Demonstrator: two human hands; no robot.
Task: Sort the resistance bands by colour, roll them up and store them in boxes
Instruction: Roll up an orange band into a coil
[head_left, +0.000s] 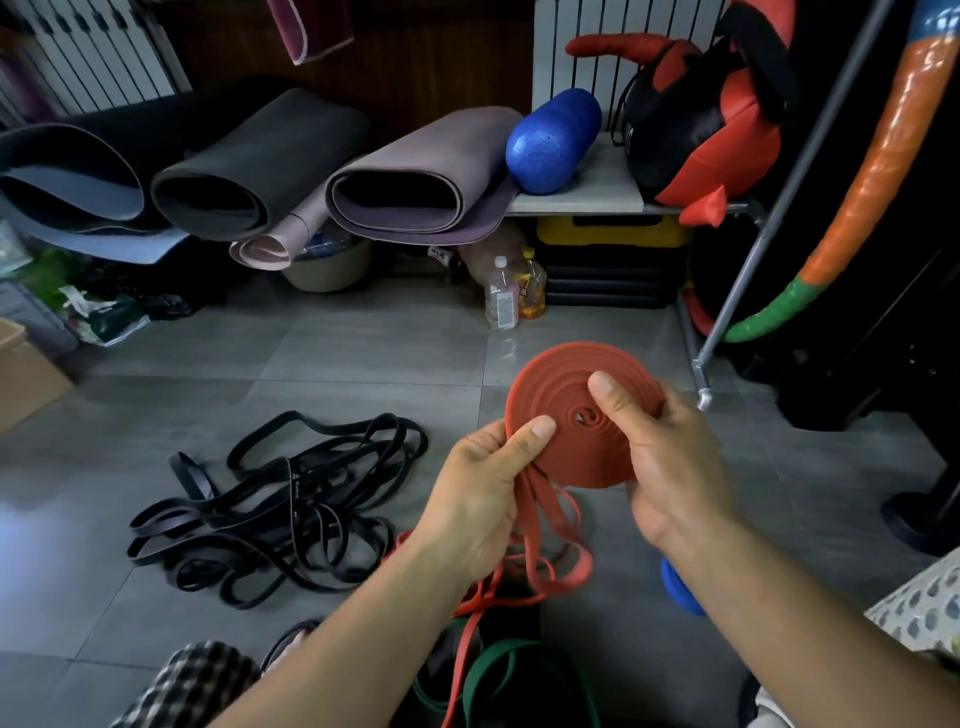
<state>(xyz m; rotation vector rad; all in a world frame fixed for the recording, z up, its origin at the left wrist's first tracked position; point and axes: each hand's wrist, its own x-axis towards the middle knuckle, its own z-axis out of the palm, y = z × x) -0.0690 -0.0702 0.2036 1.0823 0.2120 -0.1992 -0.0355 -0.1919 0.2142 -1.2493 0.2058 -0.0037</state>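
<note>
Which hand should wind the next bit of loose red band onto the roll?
Left, probably. The left hand pinches the flat red rubber coil at its edge, where the loose red band tail hangs. The right hand grips the coil near its centre, steadying it.

Grey tiled floor (363, 353). Tangle of flat black rubber resistance bands (280, 509) lies left. Loose orange-red rubber bands (582, 566) and a dark green rubber band (498, 670) nearest. Two plastic bottles (514, 291) upright beside stacked black-and-yellow plastic crate, possibly a step platform (613, 260). Round beige basin (327, 273) further left
</note>
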